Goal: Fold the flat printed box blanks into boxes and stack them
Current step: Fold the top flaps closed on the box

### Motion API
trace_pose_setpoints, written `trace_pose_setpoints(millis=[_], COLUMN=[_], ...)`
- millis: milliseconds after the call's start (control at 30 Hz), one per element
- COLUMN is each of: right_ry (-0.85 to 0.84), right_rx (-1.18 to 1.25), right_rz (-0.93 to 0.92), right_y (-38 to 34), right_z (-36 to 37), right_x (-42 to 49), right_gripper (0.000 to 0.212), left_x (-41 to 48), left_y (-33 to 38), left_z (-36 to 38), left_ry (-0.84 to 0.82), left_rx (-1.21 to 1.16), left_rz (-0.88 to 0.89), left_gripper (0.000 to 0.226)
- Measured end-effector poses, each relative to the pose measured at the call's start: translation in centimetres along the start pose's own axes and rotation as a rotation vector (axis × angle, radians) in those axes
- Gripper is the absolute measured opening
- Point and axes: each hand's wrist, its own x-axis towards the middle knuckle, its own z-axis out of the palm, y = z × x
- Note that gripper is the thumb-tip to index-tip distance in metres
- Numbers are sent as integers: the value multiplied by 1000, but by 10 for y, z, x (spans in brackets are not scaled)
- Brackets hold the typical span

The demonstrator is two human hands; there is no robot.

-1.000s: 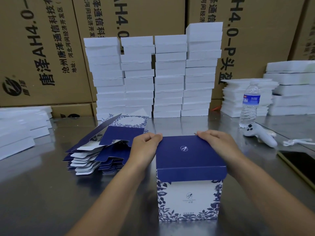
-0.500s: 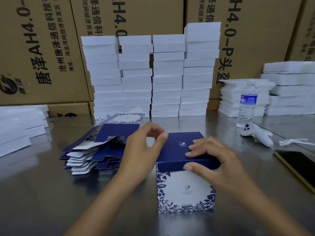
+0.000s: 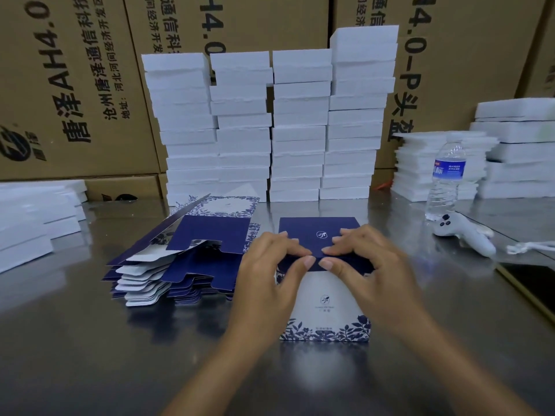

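Box (image 3: 326, 307) stands mid-table (image 3: 90, 355), blue lid on top. Left hand (image 3: 270, 265) and right hand (image 3: 369, 259) meet at its near top edge, curled fingers (image 3: 295, 250) and thumbs pinching the lid's lip. Blanks (image 3: 186, 259) lie piled at its 9 o'clock. Foam stacks (image 3: 300, 130) rise at 12 o'clock, with a bottle (image 3: 446, 178) at 2 o'clock.

steel table (image 3: 90, 355), box (image 3: 326, 310), blanks (image 3: 180, 265), bottle (image 3: 446, 178)

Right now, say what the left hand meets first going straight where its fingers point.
Probably the right hand, its fingertips almost touching the left hand at the front top edge of the box; one view leaves depth unsure.
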Motion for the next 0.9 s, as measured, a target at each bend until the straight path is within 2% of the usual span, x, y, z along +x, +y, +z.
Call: trace_pose_setpoints(millis=[100, 300, 467, 733, 900], right_ry=[0, 56, 81, 96, 106], right_rx=[-57, -121, -40, 10, 61], right_rz=[-3, -25, 41, 65, 88], right_y=[4, 8, 6, 5, 9], right_z=[2, 10, 9, 3, 9], right_x=[6, 8, 4, 0, -1], right_gripper=[22, 15, 20, 14, 22], left_x=[6, 7, 4, 6, 9], left_y=[-6, -13, -16, -17, -13], left_z=[5, 13, 13, 2, 0], left_ry=[16, 76, 90, 35, 12], left_rx=[25, -44, -53, -124, -143], left_rz=[24, -20, -36, -41, -75], left_gripper=[7, 7, 7, 7, 21])
